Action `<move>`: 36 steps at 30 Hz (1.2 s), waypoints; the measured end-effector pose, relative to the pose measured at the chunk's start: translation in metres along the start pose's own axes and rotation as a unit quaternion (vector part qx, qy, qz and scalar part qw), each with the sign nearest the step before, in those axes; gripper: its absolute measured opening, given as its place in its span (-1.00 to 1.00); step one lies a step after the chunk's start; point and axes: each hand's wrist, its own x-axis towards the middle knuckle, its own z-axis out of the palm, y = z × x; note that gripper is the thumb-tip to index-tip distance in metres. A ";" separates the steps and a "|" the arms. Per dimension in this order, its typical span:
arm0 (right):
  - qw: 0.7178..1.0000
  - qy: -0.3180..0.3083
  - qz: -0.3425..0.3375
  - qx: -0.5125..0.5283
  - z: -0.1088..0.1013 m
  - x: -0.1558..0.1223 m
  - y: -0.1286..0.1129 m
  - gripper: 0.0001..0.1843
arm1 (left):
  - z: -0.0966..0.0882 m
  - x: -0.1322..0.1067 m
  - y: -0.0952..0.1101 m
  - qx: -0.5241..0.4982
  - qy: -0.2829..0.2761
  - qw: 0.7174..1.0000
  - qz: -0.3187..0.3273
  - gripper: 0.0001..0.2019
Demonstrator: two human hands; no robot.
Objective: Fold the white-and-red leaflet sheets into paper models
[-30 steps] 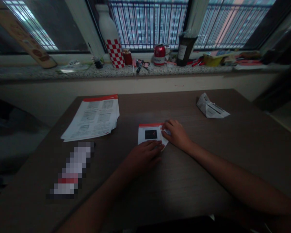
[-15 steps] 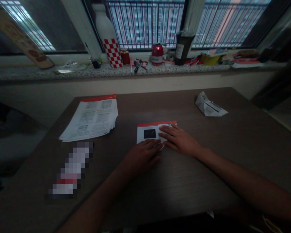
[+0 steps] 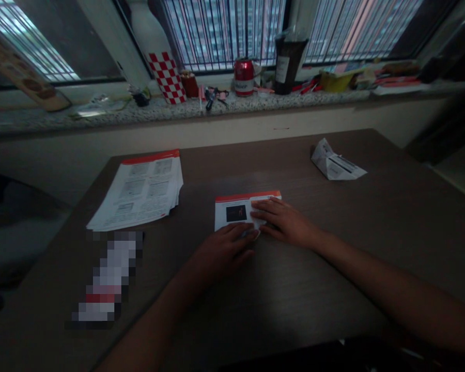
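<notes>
A folded sheet of paper point(image 3: 221, 213) with a red top band and a dark printed picture lies on the middle of the table. My left hand point(image 3: 229, 247) rests across its lower edge, fingers stretched out to the right. From the other side, my right hand point(image 3: 281, 219) lies flat on the sheet's right part, fingers extended and a little apart. The two hands' fingertips nearly meet, and they hide the sheet's lower and right portions. A folded white paper shape point(image 3: 337, 164) with printed lines stands at the far right of the table.
A stack of printed sheets point(image 3: 139, 191) lies at the left of the brown table point(image 3: 325, 299). Nearer me is a pixelated, blurred long object point(image 3: 106, 276). Along the windowsill point(image 3: 232, 106) stand a red can point(image 3: 244, 77), a dark drink cup point(image 3: 289, 64) and a checkered bottle-shaped object point(image 3: 166, 77).
The camera view has shifted slightly, so things on the left appear a little further left. Both hands stay on the folded sheet with hardly any visible movement.
</notes>
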 end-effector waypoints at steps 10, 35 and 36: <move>1.000 0.003 0.008 -0.002 0.001 0.000 0.000 -0.53 | -0.006 -0.001 0.000 -0.009 -0.002 1.000 0.010 -0.59; 1.000 0.017 0.011 0.015 0.005 0.001 0.001 -0.59 | -0.002 -0.001 -0.005 -0.034 -0.013 0.999 -0.003 -0.46; 1.000 0.016 0.011 0.017 0.004 0.001 0.001 -0.59 | -0.002 -0.001 -0.005 -0.041 -0.012 0.999 -0.005 -0.46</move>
